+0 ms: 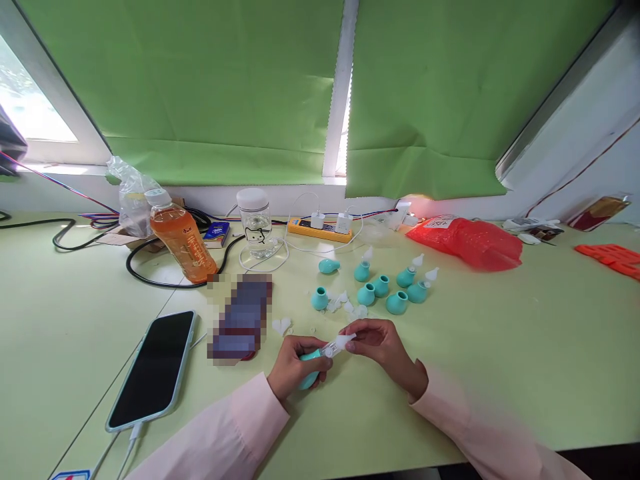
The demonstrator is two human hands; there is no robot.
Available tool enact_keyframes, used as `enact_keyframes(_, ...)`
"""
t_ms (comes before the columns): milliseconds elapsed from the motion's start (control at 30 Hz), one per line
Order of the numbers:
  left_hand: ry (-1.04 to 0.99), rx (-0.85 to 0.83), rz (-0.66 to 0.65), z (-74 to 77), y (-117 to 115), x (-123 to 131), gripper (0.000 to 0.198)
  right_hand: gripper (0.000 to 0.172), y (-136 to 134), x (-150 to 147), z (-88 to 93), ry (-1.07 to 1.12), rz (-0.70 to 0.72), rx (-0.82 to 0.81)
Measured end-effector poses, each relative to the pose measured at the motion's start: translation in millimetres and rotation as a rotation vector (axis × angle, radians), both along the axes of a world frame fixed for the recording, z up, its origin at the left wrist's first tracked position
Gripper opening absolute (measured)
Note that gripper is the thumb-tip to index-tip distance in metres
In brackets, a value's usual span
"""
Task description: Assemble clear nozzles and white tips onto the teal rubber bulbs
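In my left hand (pixel 299 367) is a teal rubber bulb (pixel 310 380) of a nasal aspirator, fingers wrapped round it. A clear tube (pixel 330 348) sticks out of the bulb towards the right and ends in a soft white tip (pixel 345 341). My right hand (pixel 375 345) pinches that tip between thumb and fingers. Beyond my hands stand several teal bulbs with open necks, such as one bulb (pixel 397 303). A few others carry white tips, among them an aspirator (pixel 417 290). Small translucent white pieces (pixel 337 301) lie scattered beside them.
At left lie a charging phone (pixel 153 370) and a second, blurred phone (pixel 243 317). Behind them are a tilted orange drink bottle (pixel 183 240), a clear jar (pixel 255 227) and black cable. A yellow power strip (pixel 320 230) and a red plastic bag (pixel 467 243) sit at the back.
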State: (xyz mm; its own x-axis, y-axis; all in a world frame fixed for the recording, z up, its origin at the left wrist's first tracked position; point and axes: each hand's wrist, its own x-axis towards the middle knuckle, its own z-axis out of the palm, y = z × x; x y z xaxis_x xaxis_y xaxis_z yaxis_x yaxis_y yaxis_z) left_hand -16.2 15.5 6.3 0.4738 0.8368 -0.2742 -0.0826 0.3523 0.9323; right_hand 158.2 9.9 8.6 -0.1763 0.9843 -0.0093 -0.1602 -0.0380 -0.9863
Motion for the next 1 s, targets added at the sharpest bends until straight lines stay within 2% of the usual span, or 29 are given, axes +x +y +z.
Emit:
enact_keyframes(400,0.166,0.145,-0.107,3.4,0.8,-4.9,0.024,0.021,8.3,10.7,4.9,-0.097,0.192,-0.101)
enact_keyframes(600,0.197,0.199,-0.125,5.2,-0.2,-5.7,0.023,0.023,6.8,8.6,3.5,-0.128,0.169,-0.143)
enact_keyframes(800,0.192,0.235,-0.080,6.9,-2.7,-4.8,0.028,0.023,2.6,3.8,4.3,-0.102,0.119,-0.187)
enact_keyframes(1000,0.206,0.320,-0.055,3.5,-2.3,-6.1,0.029,0.026,0.7,1.0,-0.5,-0.067,0.131,-0.222)
